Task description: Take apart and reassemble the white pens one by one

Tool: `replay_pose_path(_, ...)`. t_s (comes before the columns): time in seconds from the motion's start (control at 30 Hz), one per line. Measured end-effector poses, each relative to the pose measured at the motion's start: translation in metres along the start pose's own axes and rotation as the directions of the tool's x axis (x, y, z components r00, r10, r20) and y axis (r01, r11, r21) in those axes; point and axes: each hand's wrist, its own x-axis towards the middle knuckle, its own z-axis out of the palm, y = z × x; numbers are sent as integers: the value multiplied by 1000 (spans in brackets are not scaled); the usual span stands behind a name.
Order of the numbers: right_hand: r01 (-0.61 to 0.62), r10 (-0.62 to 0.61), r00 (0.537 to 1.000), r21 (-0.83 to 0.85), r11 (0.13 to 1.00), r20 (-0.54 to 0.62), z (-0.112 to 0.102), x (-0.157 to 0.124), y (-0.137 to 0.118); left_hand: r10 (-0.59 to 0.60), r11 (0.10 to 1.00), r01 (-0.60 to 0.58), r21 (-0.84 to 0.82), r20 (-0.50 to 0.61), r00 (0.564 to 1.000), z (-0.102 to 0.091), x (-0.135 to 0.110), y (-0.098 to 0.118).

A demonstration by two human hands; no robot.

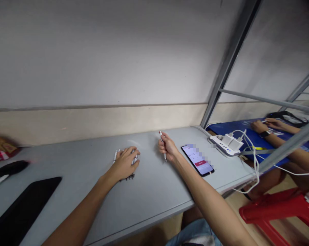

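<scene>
A white pen point(165, 156) is gripped in my right hand point(169, 147), fingers wrapped round its barrel. It stands nearly upright above the grey table, with its metal tip pointing down. My left hand point(126, 160) lies palm down over several white pens point(130, 177) set side by side, its fingers spread across them. Only their ends show, the metal tips toward me; the middles are hidden under the hand. To the right of my right forearm, a phone point(198, 160) with a lit timer screen lies on the table.
A power strip point(224, 146) with white chargers and cables sits at the table's right end, beside a metal frame post point(229, 65). Black mat point(28, 208), dark mouse-like object point(12, 168) and red packet point(2, 148) are left. Another person's hands point(260, 126) rest over a blue table.
</scene>
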Motion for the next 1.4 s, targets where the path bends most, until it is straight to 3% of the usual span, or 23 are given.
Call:
replay_pose_path(0.17,13,-31,998,-338,941,-47,0,2,8,-23,1000,23,0,-33,999,-3,0,5)
replay_pose_path(0.2,36,-72,996,-477,878,-58,0,3,10,-30,1000,30,3,-40,999,-4,0,7)
replay_pose_path(0.27,73,-187,980,-769,635,-61,-1,3,12,-44,999,45,16,-51,998,-6,1,9)
replay_pose_path(0.33,61,-276,960,-933,355,-42,-2,2,11,-66,996,69,48,-61,996,-7,1,11)
replay_pose_path(0.37,40,-296,954,-965,260,-40,-3,1,10,-79,994,83,66,-66,995,-8,1,12)
replay_pose_path(0.6,-152,-282,948,-988,8,-148,-8,-5,1,-78,987,86,135,-64,995,-9,1,18)
replay_pose_path(0.87,-265,-297,929,-957,-119,-220,-13,-1,-3,-82,988,90,129,-59,995,-9,-1,16)
replay_pose_path(1.03,-245,-324,928,-957,-157,-184,-11,-6,-8,-76,990,81,118,-51,996,-9,-3,13)
replay_pose_path(1.1,-164,-332,938,-970,-177,-98,-7,-8,-8,-75,989,83,120,-71,995,-9,-3,13)
replay_pose_path(1.2,110,-303,939,-977,-184,163,3,-13,-5,-85,991,93,98,-78,993,-8,-2,15)
replay_pose_path(1.3,407,-176,883,-896,-178,436,14,-20,4,-83,996,86,31,-77,994,-7,-1,19)
replay_pose_path(1.4,550,-94,812,-808,-211,576,24,-27,11,-41,998,35,-55,-110,993,-7,0,22)
